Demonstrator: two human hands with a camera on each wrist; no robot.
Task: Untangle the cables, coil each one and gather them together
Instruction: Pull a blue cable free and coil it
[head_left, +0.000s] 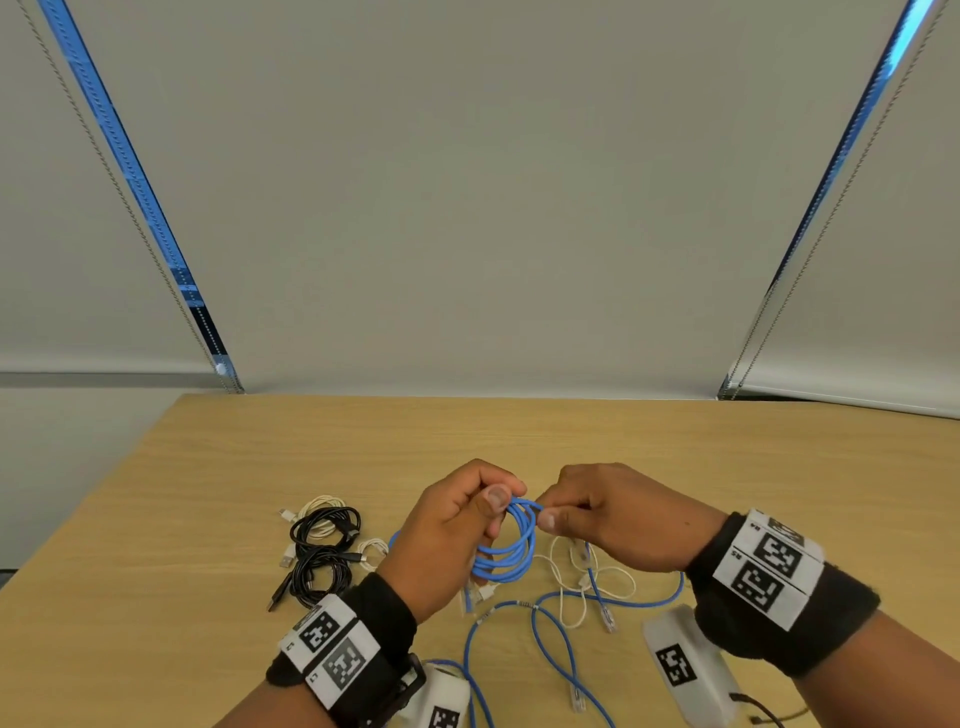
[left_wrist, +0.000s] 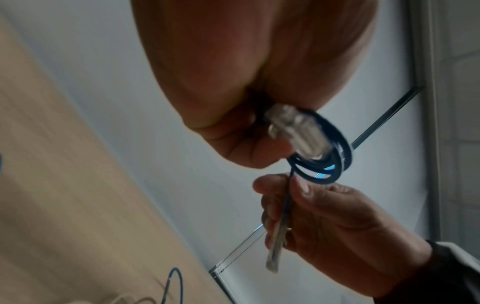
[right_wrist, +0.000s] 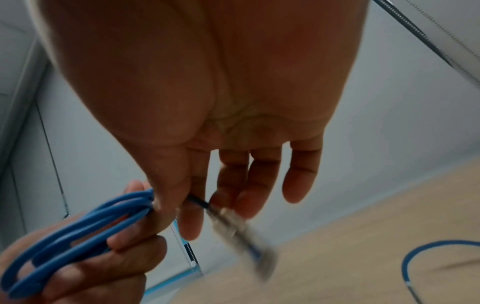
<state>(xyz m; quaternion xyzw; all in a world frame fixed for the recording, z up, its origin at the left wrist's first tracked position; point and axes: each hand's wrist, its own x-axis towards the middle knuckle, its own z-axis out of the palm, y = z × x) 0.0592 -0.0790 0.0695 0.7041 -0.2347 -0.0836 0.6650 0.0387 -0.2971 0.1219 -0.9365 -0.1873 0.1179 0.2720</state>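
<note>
Above the wooden table (head_left: 249, 457) my left hand (head_left: 493, 501) grips a coiled blue network cable (head_left: 514, 551), thumb on the top of the loops. My right hand (head_left: 545, 512) pinches the same cable's free end right beside the coil. In the left wrist view one clear plug (left_wrist: 298, 133) lies against the coil (left_wrist: 335, 164). The right wrist view shows the coil (right_wrist: 72, 232) in the left fingers, with the other clear plug (right_wrist: 241, 232) hanging blurred below my right fingers. Another blue cable (head_left: 550, 634) lies loose on the table, crossed by a thin white cable (head_left: 587, 577).
Two coiled black cables (head_left: 324, 527) and coiled white cables (head_left: 323, 505) lie together on the table to the left of my hands. Bare wood stretches behind the hands to the far edge (head_left: 519, 397), with window blinds beyond.
</note>
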